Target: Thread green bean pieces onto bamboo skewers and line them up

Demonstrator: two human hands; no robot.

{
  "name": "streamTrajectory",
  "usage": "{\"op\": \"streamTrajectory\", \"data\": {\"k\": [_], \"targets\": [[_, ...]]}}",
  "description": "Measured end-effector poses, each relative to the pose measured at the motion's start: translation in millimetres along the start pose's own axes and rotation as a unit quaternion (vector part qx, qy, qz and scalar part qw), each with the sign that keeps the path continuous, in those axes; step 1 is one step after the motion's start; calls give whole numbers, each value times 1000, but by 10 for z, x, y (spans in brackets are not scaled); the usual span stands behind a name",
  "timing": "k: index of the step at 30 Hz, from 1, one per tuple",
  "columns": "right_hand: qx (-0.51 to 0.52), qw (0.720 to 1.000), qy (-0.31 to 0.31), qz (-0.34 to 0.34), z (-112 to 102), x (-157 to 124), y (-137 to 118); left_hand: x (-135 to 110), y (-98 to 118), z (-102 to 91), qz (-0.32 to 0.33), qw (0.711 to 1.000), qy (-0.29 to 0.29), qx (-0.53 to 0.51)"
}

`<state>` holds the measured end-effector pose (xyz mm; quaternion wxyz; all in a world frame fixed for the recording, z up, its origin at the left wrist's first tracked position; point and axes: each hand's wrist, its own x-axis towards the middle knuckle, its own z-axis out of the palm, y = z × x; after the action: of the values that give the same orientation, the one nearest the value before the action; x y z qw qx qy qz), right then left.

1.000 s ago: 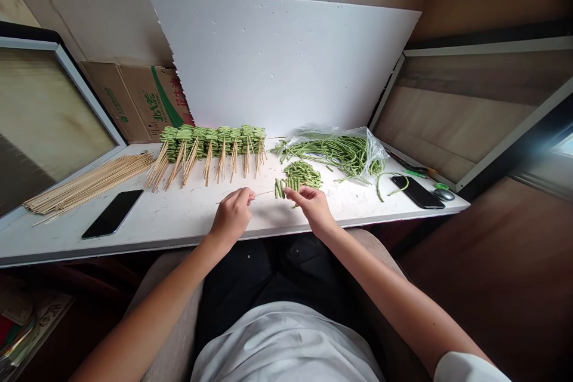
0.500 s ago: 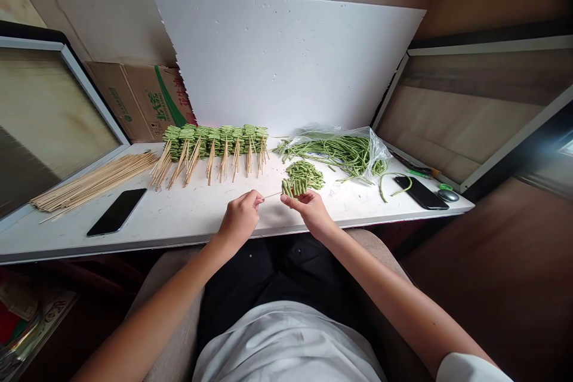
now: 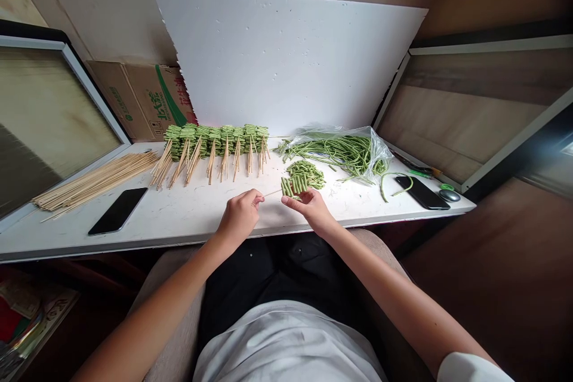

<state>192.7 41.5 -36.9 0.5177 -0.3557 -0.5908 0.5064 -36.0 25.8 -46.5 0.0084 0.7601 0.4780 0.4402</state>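
My left hand (image 3: 243, 210) is closed around the bare end of a bamboo skewer (image 3: 271, 193). Cut green bean pieces (image 3: 295, 184) sit side by side across the skewer's other end. The fingers of my right hand (image 3: 312, 208) are curled round these pieces, thumb in front, some fingers hidden behind. Just beyond lies a pile of cut bean pieces (image 3: 313, 173). Long uncut beans (image 3: 344, 150) spill from a clear plastic bag (image 3: 378, 152) behind it. Finished bean skewers (image 3: 215, 142) are stacked in a row at the back left, sticks toward me.
Loose bamboo skewers (image 3: 96, 182) lie at the left of the white table (image 3: 188, 215), near a phone (image 3: 118, 211). At the right are another phone (image 3: 421, 192), a dark rounded object (image 3: 449, 195) and a single long bean (image 3: 383, 187). A white foam board (image 3: 286, 59) stands behind.
The bean pieces on the skewer have tilted slightly and look a little more spread apart in my right hand. My left hand keeps its hold on the stick, almost unmoved.
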Motion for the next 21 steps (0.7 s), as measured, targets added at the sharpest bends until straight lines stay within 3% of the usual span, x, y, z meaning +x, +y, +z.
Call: {"op": "streamTrajectory", "data": {"k": [4, 9, 13, 17, 19, 21], "targets": [[-212, 975, -42, -54, -364, 152, -131, 81, -129, -80, -34, 999, 9, 10], [-474, 862, -89, -156, -762, 262, -153, 147, -253, -149, -57, 998, 2, 28], [-552, 811, -135, -143, -759, 244, -32, 141, -280, -129, -54, 998, -5, 35], [-606, 775, -130, -125, -673, 225, 69, 125, -293, -103, -54, 998, -12, 27], [-608, 773, -128, -127, -655, 220, 75, 118, -300, -98, -53, 998, -12, 20], [-584, 789, -127, -140, -657, 219, 46, 113, -305, -98, -50, 999, -10, 11]]}}
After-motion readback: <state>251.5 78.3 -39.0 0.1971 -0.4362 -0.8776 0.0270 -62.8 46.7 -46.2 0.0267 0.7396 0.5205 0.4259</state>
